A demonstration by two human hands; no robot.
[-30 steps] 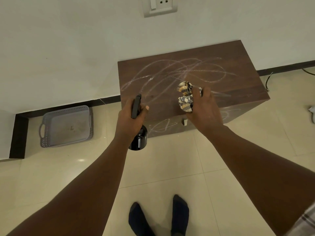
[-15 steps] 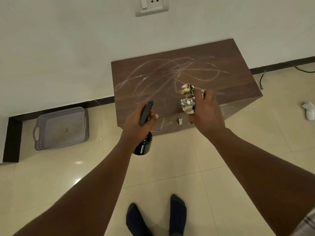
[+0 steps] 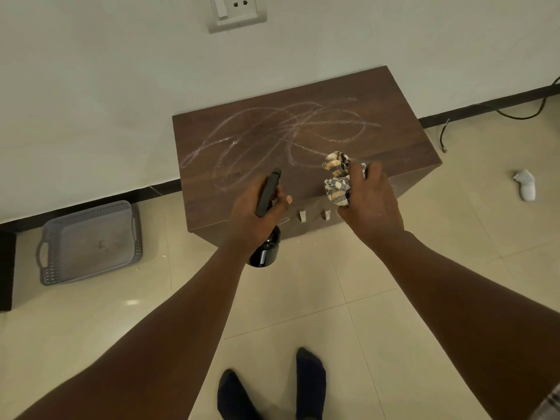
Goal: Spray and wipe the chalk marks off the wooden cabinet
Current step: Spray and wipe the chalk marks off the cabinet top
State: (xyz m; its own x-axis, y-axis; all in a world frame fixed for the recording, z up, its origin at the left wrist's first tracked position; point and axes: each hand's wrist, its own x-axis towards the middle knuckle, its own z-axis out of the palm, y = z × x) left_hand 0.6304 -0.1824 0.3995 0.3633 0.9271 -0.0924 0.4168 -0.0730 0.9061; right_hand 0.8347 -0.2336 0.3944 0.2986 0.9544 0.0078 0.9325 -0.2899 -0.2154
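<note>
Standing at the front of the wooden cabinet, we see its back edge pushed against the white wall, while its left, right and front sides face bare tiled floor. Chalk marks loop across most of the top, from the left edge toward 1 o'clock, and a few faint strokes show on the front face near two small handles.

Our left hand sits at the near edge of the top, fingers wrapped tight around the neck of a dark spray bottle; the nozzle head points toward 12 o'clock over the marks, and the bottle's body hangs below the hand in front of the cabinet face. Our right hand is at the same front edge, toward 1 o'clock of the left, fingers curled closed on a bunched checked cloth that sticks out on the thumb side, just short of the nearest chalk loop.

A grey plastic tray lies on the floor at 9 o'clock, well apart from the cabinet. A black cable trails by the skirting at 2 o'clock, and a small white object lies at 3 o'clock. Our dark socks stand at 6 o'clock, with open tile between them and the cabinet.
</note>
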